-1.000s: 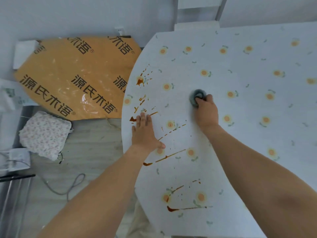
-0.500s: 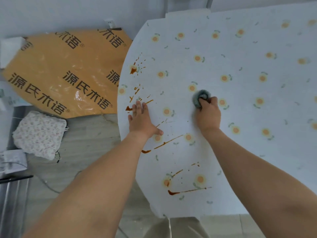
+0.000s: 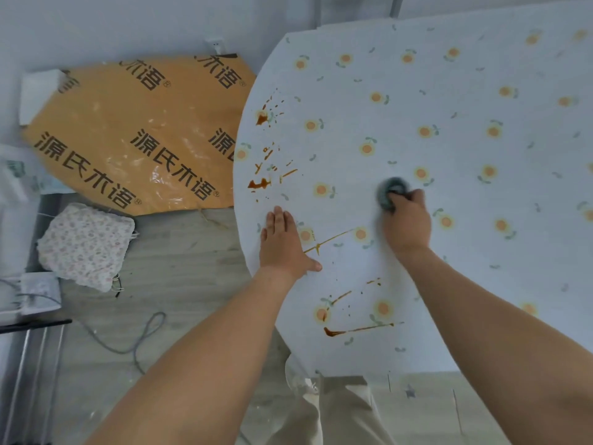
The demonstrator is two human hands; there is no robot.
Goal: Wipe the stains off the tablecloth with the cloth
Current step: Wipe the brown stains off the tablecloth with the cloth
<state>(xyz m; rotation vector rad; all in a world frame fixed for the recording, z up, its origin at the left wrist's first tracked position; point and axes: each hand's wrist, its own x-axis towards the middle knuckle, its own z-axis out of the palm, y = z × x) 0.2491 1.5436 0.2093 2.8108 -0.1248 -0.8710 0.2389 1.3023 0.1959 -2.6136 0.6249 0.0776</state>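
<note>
A white tablecloth point(image 3: 433, 91) printed with small orange flowers covers a round table. Brown stains point(image 3: 258, 184) run in splashes and streaks down its left side, from the far left edge to a long streak near the front. My right hand point(image 3: 406, 220) grips a bunched grey-green cloth point(image 3: 390, 191) and presses it on the tablecloth, to the right of the stains. My left hand point(image 3: 282, 244) lies flat with straight fingers on the tablecloth near the left edge, between the stains.
An orange sheet with printed characters point(image 3: 134, 133) lies on the floor left of the table. A floral cushion point(image 3: 85, 245) and a grey cable point(image 3: 141, 335) lie on the floor nearer me. A chair back point(image 3: 356, 9) stands behind the table.
My left hand has slid back toward me along the left edge, uncovering the stain it touched. My right hand with the cloth has shifted slightly nearer.
</note>
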